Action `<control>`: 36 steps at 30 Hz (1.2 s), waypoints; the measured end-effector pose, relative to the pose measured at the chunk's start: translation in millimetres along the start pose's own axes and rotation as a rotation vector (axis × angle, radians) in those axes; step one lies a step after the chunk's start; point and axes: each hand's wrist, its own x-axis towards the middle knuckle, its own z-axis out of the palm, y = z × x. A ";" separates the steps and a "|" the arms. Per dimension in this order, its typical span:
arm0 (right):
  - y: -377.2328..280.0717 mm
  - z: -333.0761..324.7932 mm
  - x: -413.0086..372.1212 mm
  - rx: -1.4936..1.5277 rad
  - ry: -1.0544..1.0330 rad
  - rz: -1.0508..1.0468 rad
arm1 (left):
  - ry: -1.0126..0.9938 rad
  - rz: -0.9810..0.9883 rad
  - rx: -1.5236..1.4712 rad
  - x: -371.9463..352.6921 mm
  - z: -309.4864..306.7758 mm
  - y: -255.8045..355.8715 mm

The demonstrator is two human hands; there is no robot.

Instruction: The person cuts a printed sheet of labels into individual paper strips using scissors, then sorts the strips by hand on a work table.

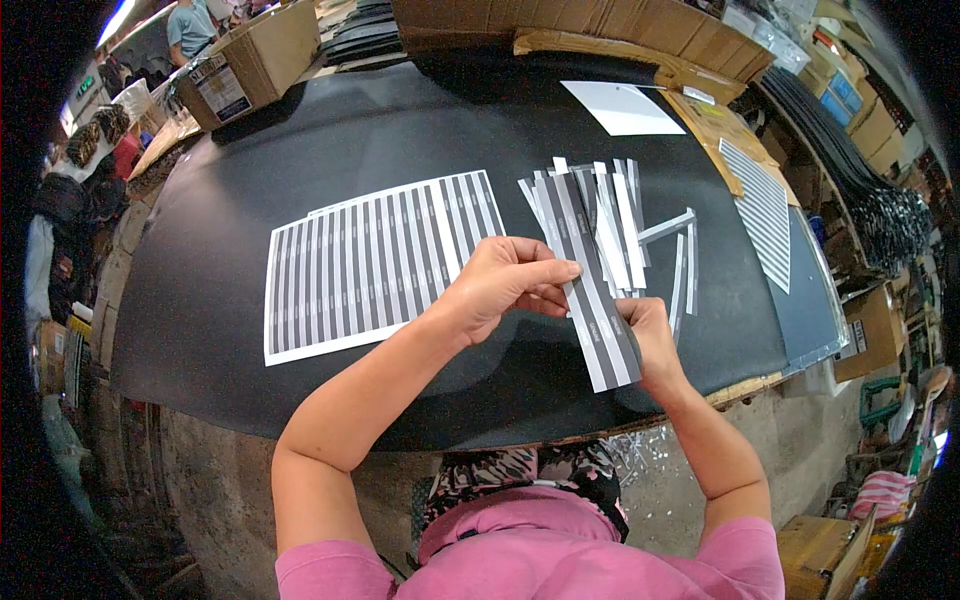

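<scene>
Left hand (505, 285) closed, pinching striped strip (597, 322) mid-length; right hand (652, 345) closed, gripping its lower end. Likely peeling step; needs steady pull. Striped sheet (370, 262) alongside on bench (250, 170).

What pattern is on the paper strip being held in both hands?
The long paper strip has lengthwise grey and white stripes, clearest in the head view.

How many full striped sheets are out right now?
2: left sheet on the black table beside the left hand; right sheet at the table's right edge. Others may lie stacked beneath.
</scene>
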 end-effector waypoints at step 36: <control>3.8 -11.7 28.4 0.043 0.169 -0.178 | -0.094 0.191 -0.037 5.8 -4.8 -29.2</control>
